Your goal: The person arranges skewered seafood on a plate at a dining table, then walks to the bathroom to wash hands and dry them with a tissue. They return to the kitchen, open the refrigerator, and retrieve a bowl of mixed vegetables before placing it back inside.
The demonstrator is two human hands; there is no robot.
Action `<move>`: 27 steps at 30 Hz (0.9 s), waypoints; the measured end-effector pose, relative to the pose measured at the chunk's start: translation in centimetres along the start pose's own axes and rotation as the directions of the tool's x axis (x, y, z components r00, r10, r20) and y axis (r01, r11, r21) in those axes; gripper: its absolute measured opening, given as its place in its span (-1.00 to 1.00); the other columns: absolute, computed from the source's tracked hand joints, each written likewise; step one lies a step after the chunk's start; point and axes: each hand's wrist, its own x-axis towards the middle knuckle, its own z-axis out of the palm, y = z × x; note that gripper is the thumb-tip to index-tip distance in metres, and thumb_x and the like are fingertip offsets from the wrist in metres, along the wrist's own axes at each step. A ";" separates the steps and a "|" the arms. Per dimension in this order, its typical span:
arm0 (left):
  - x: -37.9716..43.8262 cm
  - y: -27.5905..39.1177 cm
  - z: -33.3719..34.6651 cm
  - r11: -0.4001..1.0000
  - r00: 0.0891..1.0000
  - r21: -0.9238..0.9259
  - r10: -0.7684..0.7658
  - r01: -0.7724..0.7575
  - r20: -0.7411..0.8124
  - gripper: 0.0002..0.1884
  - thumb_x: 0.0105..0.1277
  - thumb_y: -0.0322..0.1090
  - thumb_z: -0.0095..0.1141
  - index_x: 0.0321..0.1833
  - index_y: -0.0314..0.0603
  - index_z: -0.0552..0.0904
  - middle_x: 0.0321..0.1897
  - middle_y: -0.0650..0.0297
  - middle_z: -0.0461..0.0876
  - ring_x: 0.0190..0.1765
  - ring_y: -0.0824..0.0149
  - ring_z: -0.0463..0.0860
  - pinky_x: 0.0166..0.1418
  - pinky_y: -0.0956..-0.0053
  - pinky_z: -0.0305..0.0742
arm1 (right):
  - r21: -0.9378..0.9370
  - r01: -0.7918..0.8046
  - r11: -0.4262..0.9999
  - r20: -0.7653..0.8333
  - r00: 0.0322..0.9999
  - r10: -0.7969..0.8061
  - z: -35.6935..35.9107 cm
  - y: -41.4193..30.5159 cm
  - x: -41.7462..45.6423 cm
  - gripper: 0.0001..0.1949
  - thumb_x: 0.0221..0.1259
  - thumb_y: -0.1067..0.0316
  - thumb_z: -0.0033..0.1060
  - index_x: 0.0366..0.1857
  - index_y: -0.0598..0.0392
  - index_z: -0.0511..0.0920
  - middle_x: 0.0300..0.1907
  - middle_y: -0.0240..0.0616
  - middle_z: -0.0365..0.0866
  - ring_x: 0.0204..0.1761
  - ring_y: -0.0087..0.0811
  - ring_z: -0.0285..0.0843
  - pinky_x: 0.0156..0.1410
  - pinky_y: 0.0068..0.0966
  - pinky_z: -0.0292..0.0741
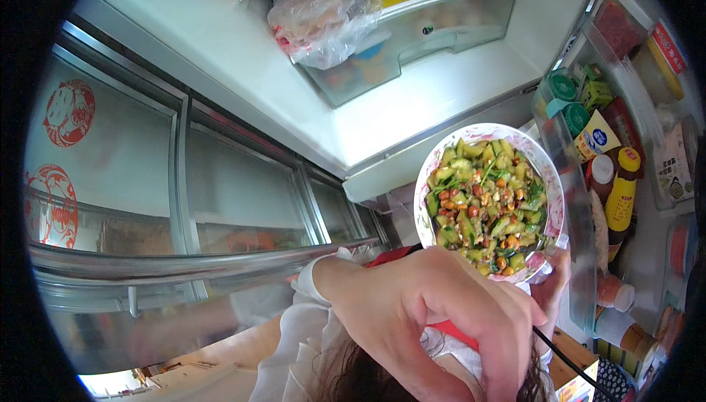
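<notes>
A white bowl with a pink floral rim (554, 203) holds cut cucumber with peanuts and green herbs (480, 203). My right hand (554, 278) grips the bowl's lower right side, its fingers mostly hidden. Close to the camera, my left hand (441, 302) reaches across from a white sleeve with its fingers bent, overlapping the bowl's lower edge in view. A black cable (568, 360) emerges beside its fingertips; whether they hold it cannot be told. Beyond the bowl stands an open refrigerator compartment with a bare white floor (386, 131).
A translucent drawer (458, 32) sits above, with a plastic-bagged item (325, 21) hanging over its front. On the right, the open door's shelves (579, 269) carry a yellow bottle (622, 192), jars and packets. Glass sliding panels (121, 165) with red decals flank the left.
</notes>
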 end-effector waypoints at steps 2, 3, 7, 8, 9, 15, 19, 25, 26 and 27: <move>1.1 -1.4 0.9 0.973 0.975 -0.078 0.213 -0.218 -0.070 -0.80 0.14 -0.50 0.40 -0.17 -0.39 0.74 -0.17 0.12 0.61 -0.24 0.35 0.60 -0.18 0.53 0.46 | -0.094 -0.106 0.990 0.017 0.994 0.108 0.6 -0.4 -0.1 -0.66 0.40 0.04 -0.02 -0.10 0.14 0.50 -0.23 -0.20 0.59 -0.10 -0.34 0.53 0.12 -0.36 0.42; 1.1 -1.8 0.3 0.968 0.968 -0.049 0.244 -0.247 -0.051 -0.77 0.16 -0.46 0.39 -0.14 -0.38 0.71 -0.16 0.11 0.61 -0.19 0.32 0.60 -0.06 0.43 0.42 | -0.129 -0.122 0.984 -0.017 0.993 0.121 0.8 -0.6 0.0 -0.60 0.29 0.05 0.03 0.01 0.16 0.44 -0.15 -0.18 0.57 -0.06 -0.33 0.53 0.11 -0.37 0.46; -0.2 -1.8 -1.3 0.965 0.950 0.172 0.233 -0.199 -0.208 -0.68 0.16 -0.29 0.36 -0.08 -0.32 0.66 -0.15 0.10 0.63 -0.08 0.22 0.59 0.38 0.11 0.18 | -0.137 -0.080 0.987 -0.037 0.996 0.076 1.4 -0.6 1.5 -0.25 0.03 0.09 0.13 0.37 0.20 0.24 0.06 -0.12 0.53 -0.01 -0.32 0.58 0.05 -0.40 0.56; -0.7 -1.6 -1.8 0.963 0.922 0.241 0.199 -0.121 -0.333 -0.65 0.15 -0.27 0.35 -0.07 -0.32 0.65 -0.15 0.10 0.63 -0.07 0.21 0.58 0.43 0.08 0.14 | -0.122 -0.111 0.986 -0.059 0.993 0.105 1.3 -0.5 1.7 -0.25 0.03 0.10 0.13 0.37 0.21 0.24 0.05 -0.12 0.54 -0.03 -0.32 0.59 0.04 -0.39 0.57; -0.8 -1.6 -2.6 0.927 0.885 0.367 0.230 -0.073 -0.406 -0.63 0.16 -0.28 0.30 -0.03 -0.36 0.62 -0.13 0.07 0.61 -0.05 0.21 0.57 0.40 0.12 0.19 | -0.074 -0.148 0.986 -0.116 0.984 0.139 1.3 -0.6 1.7 -0.25 0.03 0.11 0.13 0.37 0.23 0.24 0.03 -0.11 0.55 -0.06 -0.31 0.60 0.04 -0.39 0.58; -0.9 -1.9 -5.9 0.816 0.700 0.554 0.297 0.167 -0.649 -0.70 0.22 -0.50 0.21 0.02 -0.42 0.58 0.00 0.10 0.63 0.09 0.30 0.56 0.27 0.40 0.40 | -0.082 -0.029 0.996 0.015 0.999 0.030 0.9 -0.1 1.1 -0.27 -0.10 0.21 0.06 0.28 0.32 0.30 0.02 -0.08 0.57 -0.01 -0.27 0.61 0.07 -0.39 0.59; -1.7 -2.4 -7.0 0.787 0.651 0.562 0.290 0.256 -0.702 -0.68 0.27 -0.47 0.13 0.08 -0.44 0.54 0.03 0.08 0.59 0.11 0.26 0.55 0.33 0.34 0.35 | -0.126 -0.016 0.992 -0.064 0.998 0.008 1.5 -0.7 0.1 -0.42 0.14 0.21 -0.04 0.27 0.25 0.32 0.11 -0.07 0.53 0.07 -0.24 0.57 0.19 -0.31 0.52; -3.8 -0.9 -8.2 0.817 0.566 0.553 0.381 0.164 -0.732 -0.70 0.32 -0.53 0.09 0.11 -0.40 0.54 0.05 0.13 0.60 0.10 0.33 0.56 0.28 0.40 0.41 | -0.088 0.120 0.989 0.070 0.991 -0.114 5.0 -4.3 2.1 -0.54 0.26 0.14 -0.01 0.15 0.20 0.44 0.05 -0.18 0.56 0.04 -0.35 0.55 0.17 -0.36 0.48; -4.0 -0.5 -8.2 0.818 0.538 0.556 0.405 0.147 -0.739 -0.70 0.32 -0.53 0.09 0.11 -0.40 0.54 0.06 0.14 0.59 0.09 0.33 0.56 0.28 0.40 0.41 | -0.075 0.140 0.987 0.103 0.986 -0.132 5.8 -5.2 2.9 -0.62 0.28 0.15 -0.02 0.05 0.17 0.48 -0.02 -0.22 0.58 -0.01 -0.39 0.56 0.15 -0.37 0.48; -4.3 -0.2 -8.0 0.819 0.506 0.559 0.430 0.131 -0.748 -0.70 0.32 -0.53 0.08 0.11 -0.40 0.53 0.06 0.14 0.59 0.09 0.33 0.56 0.29 0.40 0.40 | -0.063 0.138 0.989 0.073 0.988 -0.133 6.8 -6.0 3.8 -0.66 0.30 0.12 -0.03 -0.03 0.15 0.50 -0.09 -0.24 0.60 -0.07 -0.41 0.58 0.08 -0.40 0.52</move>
